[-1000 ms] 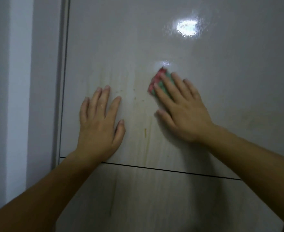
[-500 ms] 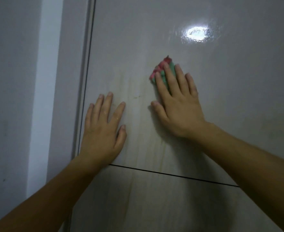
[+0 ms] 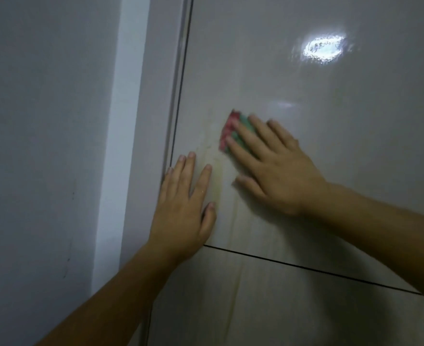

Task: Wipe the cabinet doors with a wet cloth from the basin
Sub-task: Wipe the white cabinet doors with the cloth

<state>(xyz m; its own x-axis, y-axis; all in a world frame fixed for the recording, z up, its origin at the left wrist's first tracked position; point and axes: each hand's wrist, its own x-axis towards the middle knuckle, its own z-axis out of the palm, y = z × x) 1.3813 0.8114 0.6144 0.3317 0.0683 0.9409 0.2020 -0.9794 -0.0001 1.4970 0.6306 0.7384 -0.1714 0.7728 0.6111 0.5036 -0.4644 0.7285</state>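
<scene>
A glossy pale cabinet door (image 3: 330,136) fills the view, streaked with yellowish stains near its left edge. My right hand (image 3: 275,168) lies flat with straight fingers and presses a folded green and pink cloth (image 3: 230,131) against the door; most of the cloth is hidden under the fingers. My left hand (image 3: 186,208) rests flat on the door near its lower left corner, fingers spread, holding nothing.
A dark horizontal gap (image 3: 305,268) separates this door from a lower door (image 3: 268,308). A vertical seam (image 3: 181,96) marks the door's left edge, next to a pale frame strip (image 3: 121,146) and a grey wall (image 3: 43,146). A light glare (image 3: 323,49) shines at upper right.
The view has shifted left, so the door edge and both hands now sit further right in frame. My right hand with the cloth slid up the door, then back down and left towards the stains.
</scene>
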